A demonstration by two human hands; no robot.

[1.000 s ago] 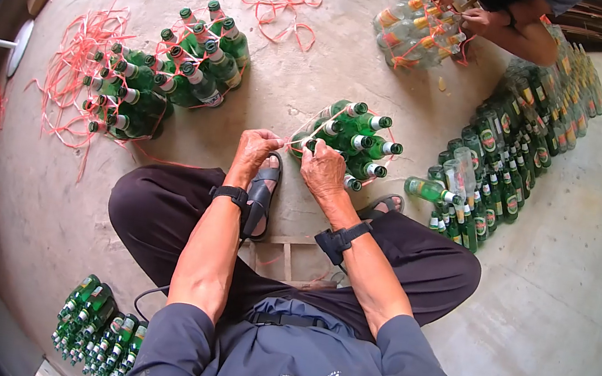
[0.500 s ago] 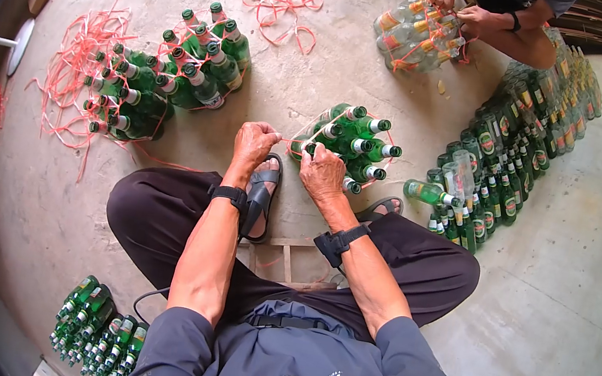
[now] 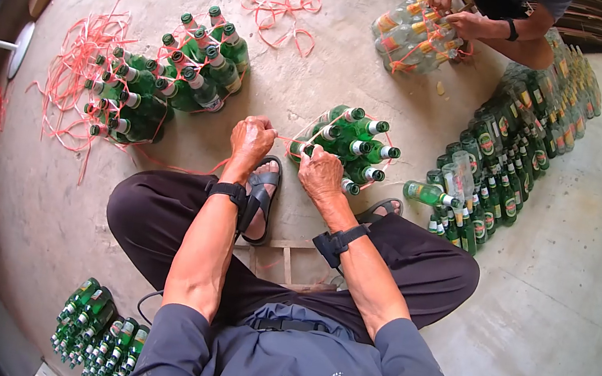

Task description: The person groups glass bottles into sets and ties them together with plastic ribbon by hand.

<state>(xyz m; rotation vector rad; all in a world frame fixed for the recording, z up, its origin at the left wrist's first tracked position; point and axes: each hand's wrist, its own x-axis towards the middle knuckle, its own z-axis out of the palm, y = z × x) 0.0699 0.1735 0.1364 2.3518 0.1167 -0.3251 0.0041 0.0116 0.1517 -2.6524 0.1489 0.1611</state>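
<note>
A cluster of green glass bottles (image 3: pixel 360 148) stands on the floor in front of me, looped around by pink plastic twine (image 3: pixel 393 136). My left hand (image 3: pixel 252 140), left of the cluster, is closed in a pinch on a strand of this twine, which runs taut to the bottles. My right hand (image 3: pixel 321 171) is at the near left side of the cluster, fingers closed on the twine beside a bottle neck. Its fingertips are partly hidden, and so is the bottle behind them.
Bound green bottles (image 3: pixel 203 64) stand at left beside a heap of loose twine (image 3: pixel 85 70). Rows of bottles (image 3: pixel 507 164) lie at right; more bottles (image 3: pixel 97 325) are at lower left. Another person's hands (image 3: pixel 459 17) work on tied clear bottles (image 3: pixel 415 38).
My left hand has moved slightly left and toward me, drawing the strand a little longer. My right hand stays almost in place.
</note>
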